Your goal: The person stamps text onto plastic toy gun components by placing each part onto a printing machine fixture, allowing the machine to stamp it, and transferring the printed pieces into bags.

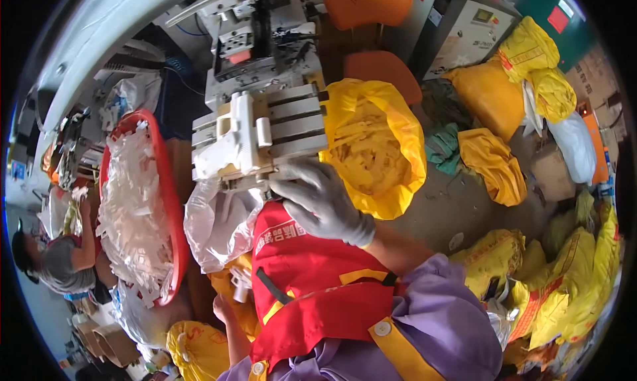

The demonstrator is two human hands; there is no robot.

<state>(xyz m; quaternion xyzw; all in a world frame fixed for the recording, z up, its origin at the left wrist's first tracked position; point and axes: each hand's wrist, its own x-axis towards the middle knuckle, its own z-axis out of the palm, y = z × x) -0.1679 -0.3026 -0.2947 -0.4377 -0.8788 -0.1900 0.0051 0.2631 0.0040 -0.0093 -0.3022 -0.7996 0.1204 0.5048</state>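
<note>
A white plastic pistol-shaped part (240, 132) lies on a fixture on the slotted metal machine table (298, 126). My right hand (315, 198), in a grey glove, is at the table's front edge. Its fingers are bent and close together beside a small metal fitting (267, 187) under the fixture; what they grip, if anything, is hidden. My left hand (223, 309) hangs low at my left side, without a visible glove, close to white plastic pieces (241, 283) over a yellow bag. It is too small and partly turned away to show its fingers.
Left of the table stands a red tub (174, 215) heaped with white translucent plastic pieces. An open yellow bag (415, 149) of pieces stands to the right. Orange chair (383, 72) behind; yellow sacks (564, 295) at right. Another person (63, 265) works at far left.
</note>
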